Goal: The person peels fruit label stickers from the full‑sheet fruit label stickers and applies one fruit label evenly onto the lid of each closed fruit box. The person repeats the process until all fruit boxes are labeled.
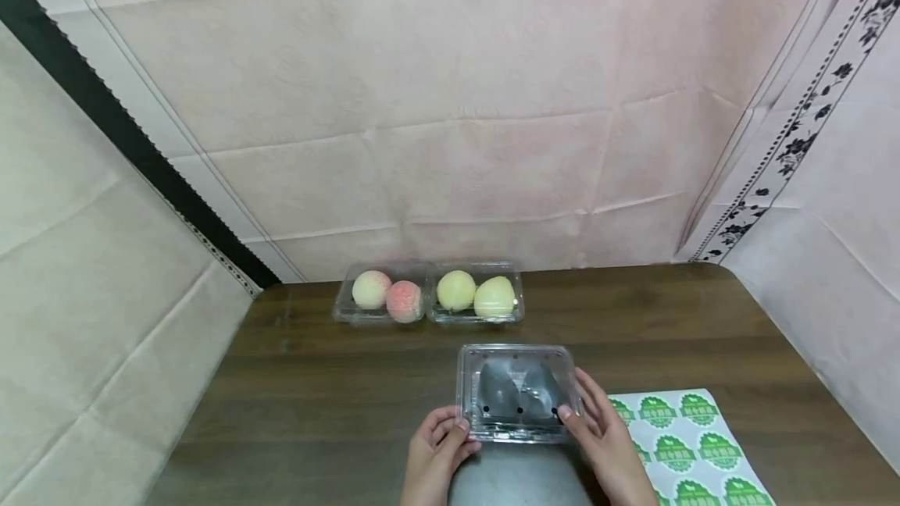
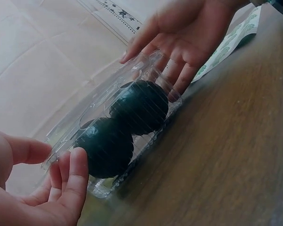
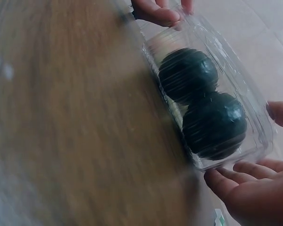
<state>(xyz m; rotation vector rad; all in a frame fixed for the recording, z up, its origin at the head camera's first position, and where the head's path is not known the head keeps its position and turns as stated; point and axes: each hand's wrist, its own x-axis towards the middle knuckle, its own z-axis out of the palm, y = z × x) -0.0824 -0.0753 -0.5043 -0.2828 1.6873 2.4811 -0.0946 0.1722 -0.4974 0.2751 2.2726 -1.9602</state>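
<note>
- Labels: from where I stand, green stickers [image 1: 675,453] on the white sheet [image 1: 696,433], lower right of the frame; lettering too small to read.
- Box [image 1: 519,434]: clear plastic, row of small holes on top, two dark glossy balls [image 2: 104,148] inside; located lower centre.
- Left hand [image 1: 439,451]: grips its left corner.
- Right hand [image 1: 606,436]: grips its right side, thumb on top.

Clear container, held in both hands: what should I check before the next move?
1. Left hand gripping the clear container: ok, near one corner.
2. Right hand gripping its other end: ok.
3. Two dark round items inside: ok.
4. Container fully latched: cannot tell, no catch shows distinctly.
5. Label sheet unobstructed in the head view: not ok, the right hand covers part.
6. Rear containers apart from the held one: ok.
</note>
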